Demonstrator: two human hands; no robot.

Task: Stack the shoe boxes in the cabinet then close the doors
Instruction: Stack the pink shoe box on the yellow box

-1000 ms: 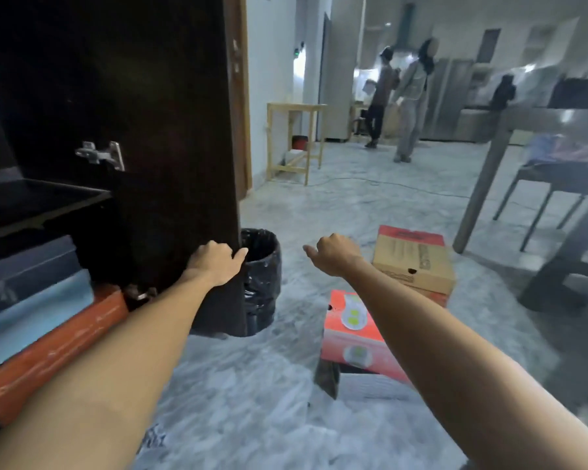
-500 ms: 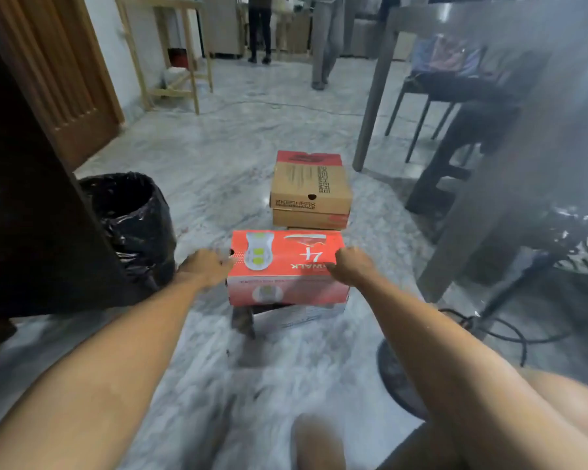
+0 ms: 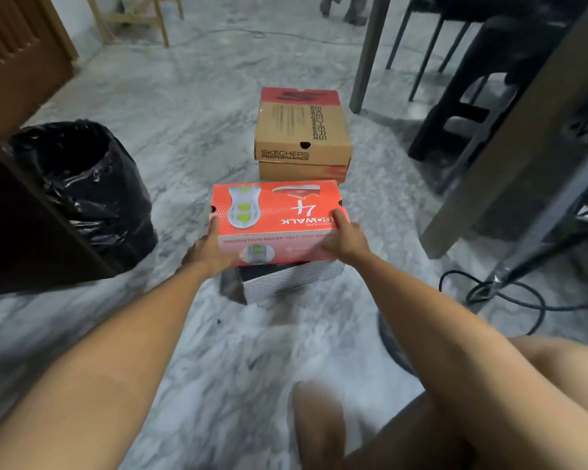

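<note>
— Where's the box?

— On a white box (image 3: 292, 283) on the floor. My left hand (image 3: 211, 247) and right hand (image 3: 345, 237) clamp the red box (image 3: 279, 222) by its ends.

— Tip?

— I'd lift level, squeezing evenly.

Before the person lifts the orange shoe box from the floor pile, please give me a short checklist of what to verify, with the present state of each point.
1. Left hand on the near-left corner of the orange shoe box: ok.
2. Right hand on its near-right edge: ok.
3. Lid sits flat and closed: ok.
4. Box below, the white box, will stay down when the top one rises: cannot tell.
5. Path left toward the cabinet door: not ok, the black bin stands close beside the door.
6. Free shelf space inside the cabinet: cannot tell, the inside is out of view.
</note>
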